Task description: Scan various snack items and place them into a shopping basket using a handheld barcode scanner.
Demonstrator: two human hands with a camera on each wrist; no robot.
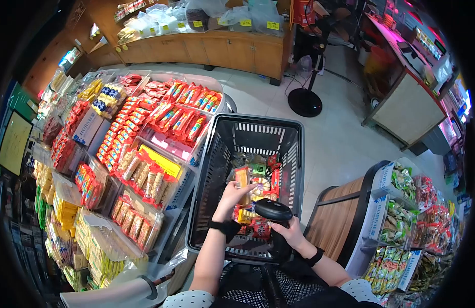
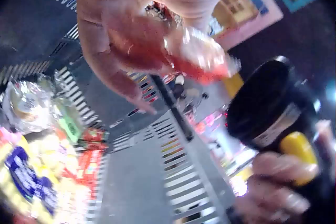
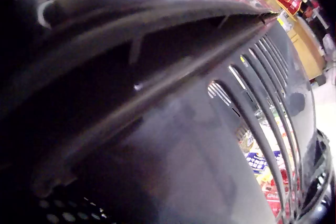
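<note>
In the head view my left hand (image 1: 230, 196) holds a small snack packet (image 1: 241, 176) over the black shopping basket (image 1: 207, 169). The left wrist view shows that packet (image 2: 197, 56) with a clear and red wrapper, blurred, gripped between thumb and fingers. My right hand (image 1: 291, 233) grips a black handheld barcode scanner (image 1: 272, 209) above the basket's near part. The scanner has a yellow trigger (image 2: 298, 150), and its head faces the packet. Inside the basket lie several snack packs, among them red packets (image 1: 274, 179) and a blue-and-yellow bag (image 2: 23, 171). The right wrist view is mostly filled by dark basket plastic (image 3: 173, 150).
To the left stands a display of snack trays with red packets (image 1: 186, 123) and a yellow sign (image 1: 159, 161). A wood-panelled stand (image 1: 335, 210) with more snacks is on the right. Farther off are a fan base (image 1: 305, 102) and a wooden counter (image 1: 212, 51).
</note>
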